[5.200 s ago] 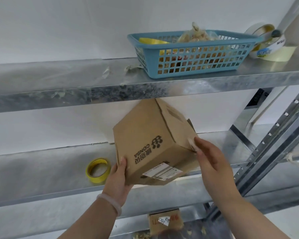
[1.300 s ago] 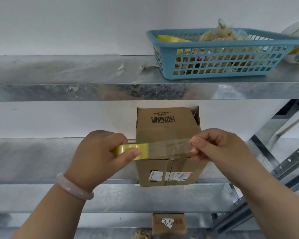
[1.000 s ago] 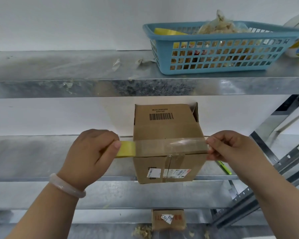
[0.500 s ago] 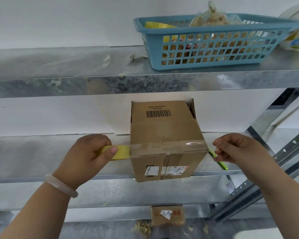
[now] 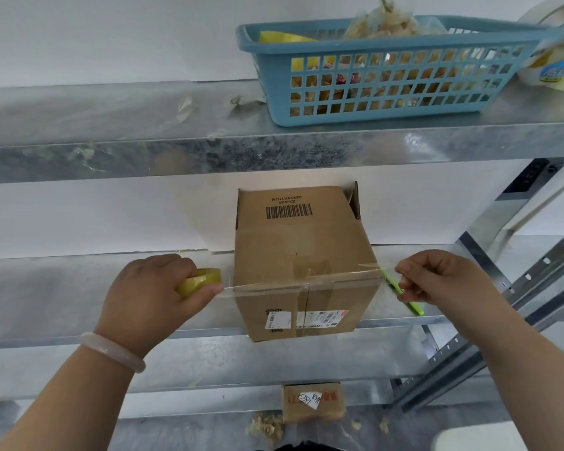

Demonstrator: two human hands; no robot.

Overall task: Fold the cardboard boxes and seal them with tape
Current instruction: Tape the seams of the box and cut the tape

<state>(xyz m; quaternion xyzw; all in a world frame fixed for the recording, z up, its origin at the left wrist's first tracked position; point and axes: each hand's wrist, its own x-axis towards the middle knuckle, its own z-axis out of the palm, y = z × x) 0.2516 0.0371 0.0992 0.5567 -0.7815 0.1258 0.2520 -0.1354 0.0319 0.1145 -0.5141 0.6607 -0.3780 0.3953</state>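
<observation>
Between our hands stands the cardboard box [image 5: 300, 255]; our left hand [image 5: 153, 294] grips the yellow tape roll [image 5: 199, 281], our right hand [image 5: 437, 278] pinches the clear tape strip [image 5: 267, 285] stretched across it.

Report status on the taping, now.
Left hand grips tape roll. Right hand pinches strip end. Strip spans box at front top edge. Green pen on shelf by right hand, not blocking.
</observation>
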